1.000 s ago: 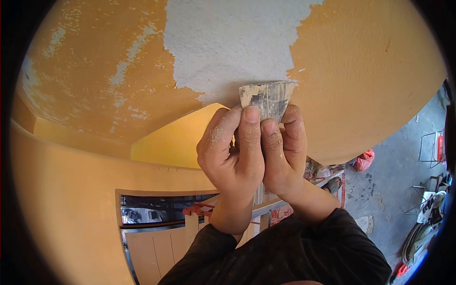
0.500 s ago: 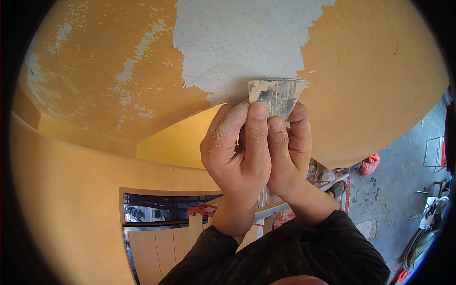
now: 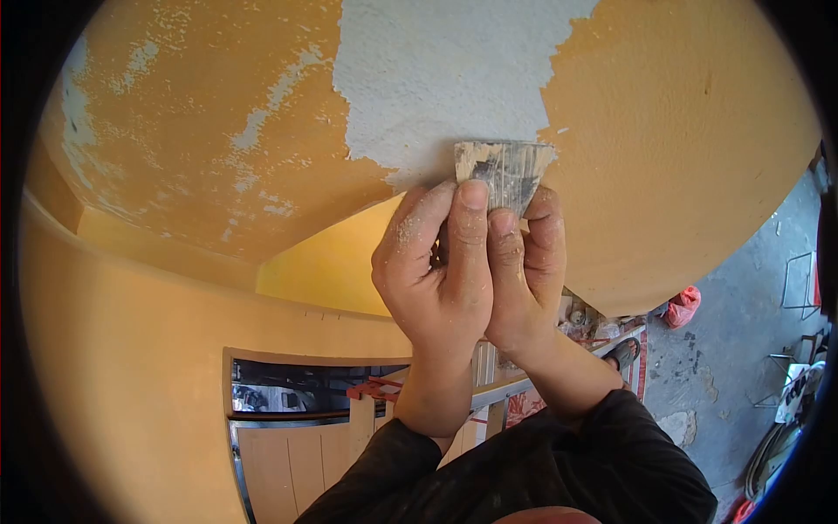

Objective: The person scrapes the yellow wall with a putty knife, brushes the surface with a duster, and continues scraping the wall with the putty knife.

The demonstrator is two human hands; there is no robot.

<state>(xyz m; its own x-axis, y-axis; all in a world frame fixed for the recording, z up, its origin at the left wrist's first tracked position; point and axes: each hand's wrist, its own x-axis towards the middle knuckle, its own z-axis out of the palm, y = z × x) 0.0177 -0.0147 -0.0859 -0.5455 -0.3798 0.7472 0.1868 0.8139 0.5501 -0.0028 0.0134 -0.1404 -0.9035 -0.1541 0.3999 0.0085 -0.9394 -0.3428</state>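
Observation:
A putty-smeared scraper [image 3: 504, 168] is held up in front of me, its wide edge against the painted overhead surface [image 3: 637, 175]. My left hand [image 3: 441, 271] is closed on its left side, thumb flat on the blade. From the right, my right hand [image 3: 528, 275] pinches the same scraper, both thumbs side by side. Pale dust coats the fingers. Above the blade spreads a grey-white bare patch [image 3: 441, 79] with ragged paint edges. The scraper's edge is at the patch's lower right corner. Its handle, if any, is hidden by my hands.
Below me stands a ladder [image 3: 502, 389] with a red-topped part. A foot in a sandal [image 3: 624, 352] shows on the right. Farther down, a red plastic bag [image 3: 683, 306] lies on the grey floor [image 3: 690, 375]. A yellow wall [image 3: 131, 349] curves along the left.
The view has shifted slightly. Both hands keep the same grip, and the scraper stays at nearly the same spot beside the patch's lower right corner.

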